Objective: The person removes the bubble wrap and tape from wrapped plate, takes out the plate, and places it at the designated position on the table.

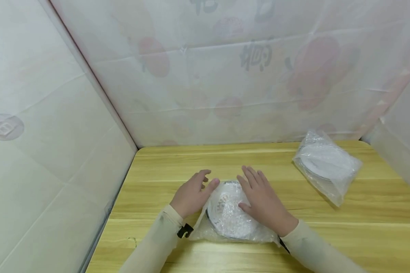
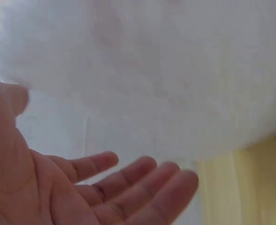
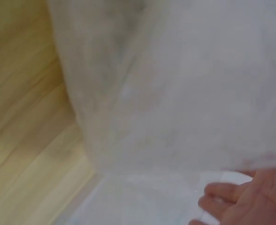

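Note:
A round, plate-like thing with a dark rim lies in a clear bubble-wrap bag [image 1: 230,222] on the table, between my two hands. My left hand [image 1: 193,195] is at the bag's left side, its fingers loosely bent and the thumb by the upper left edge. On the opposite side, my right hand [image 1: 264,204] reaches over the bag's right part with its fingers extended. In the left wrist view, nothing sits in the palm [image 2: 48,192], and the blurred bag fills the upper part. The right wrist view shows the bag [image 3: 175,103] large, partly hiding the right hand [image 3: 255,201].
A second bubble-wrapped round thing [image 1: 324,163] lies at the back right of the wooden table [image 1: 150,170]. Pale printed sheets [image 1: 205,87] stand like walls behind the table and at both sides.

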Tool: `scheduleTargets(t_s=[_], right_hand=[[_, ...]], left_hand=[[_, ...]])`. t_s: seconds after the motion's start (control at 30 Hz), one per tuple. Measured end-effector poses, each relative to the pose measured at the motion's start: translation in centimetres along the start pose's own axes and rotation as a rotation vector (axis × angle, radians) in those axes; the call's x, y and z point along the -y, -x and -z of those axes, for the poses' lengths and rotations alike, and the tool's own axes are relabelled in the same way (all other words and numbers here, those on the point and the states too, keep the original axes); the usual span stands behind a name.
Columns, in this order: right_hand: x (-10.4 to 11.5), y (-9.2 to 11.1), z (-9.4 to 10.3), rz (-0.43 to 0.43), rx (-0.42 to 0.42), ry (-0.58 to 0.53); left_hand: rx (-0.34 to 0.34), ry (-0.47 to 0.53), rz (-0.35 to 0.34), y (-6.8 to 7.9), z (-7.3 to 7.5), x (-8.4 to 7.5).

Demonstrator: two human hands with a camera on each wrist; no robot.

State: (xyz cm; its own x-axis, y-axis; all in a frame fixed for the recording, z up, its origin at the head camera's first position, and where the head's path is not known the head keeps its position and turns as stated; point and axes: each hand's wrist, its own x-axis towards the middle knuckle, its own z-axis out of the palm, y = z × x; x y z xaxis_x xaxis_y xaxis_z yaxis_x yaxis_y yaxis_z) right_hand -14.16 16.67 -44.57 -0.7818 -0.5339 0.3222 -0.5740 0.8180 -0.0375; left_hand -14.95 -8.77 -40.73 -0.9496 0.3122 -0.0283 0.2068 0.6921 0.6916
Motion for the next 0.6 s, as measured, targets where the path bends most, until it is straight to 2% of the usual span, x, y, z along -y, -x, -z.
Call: scheduleTargets(t_s=[0.17,0.27,0.33,0.4,0.6], right_hand=[[0.8,0.1,-0.2,0.190,-0.119,-0.035],[0.9,0.5,-0.3,0.286,-0.176,-0.060],[0.9,0.8,-0.4,0.300,-0.181,-0.089],[0.9,1.0,-0.5,0.297,-0.164,-0.112],[1.1,1.1,-0.1,0.225,-0.023,-0.172]], left_hand=[[0.097,0.139,-0.072,1.9,0.1,-0.1],[0.176,0.146,-0.105,2.6,-0.5,-0.2],[0.208,0.114,-0.129,2.9,-1.1,-0.4],[0.212,0.048,-0.159,3.0,-1.8,-0.6],[0.122,-0.176,-0.221,3.0,-3.8,-1.2]])
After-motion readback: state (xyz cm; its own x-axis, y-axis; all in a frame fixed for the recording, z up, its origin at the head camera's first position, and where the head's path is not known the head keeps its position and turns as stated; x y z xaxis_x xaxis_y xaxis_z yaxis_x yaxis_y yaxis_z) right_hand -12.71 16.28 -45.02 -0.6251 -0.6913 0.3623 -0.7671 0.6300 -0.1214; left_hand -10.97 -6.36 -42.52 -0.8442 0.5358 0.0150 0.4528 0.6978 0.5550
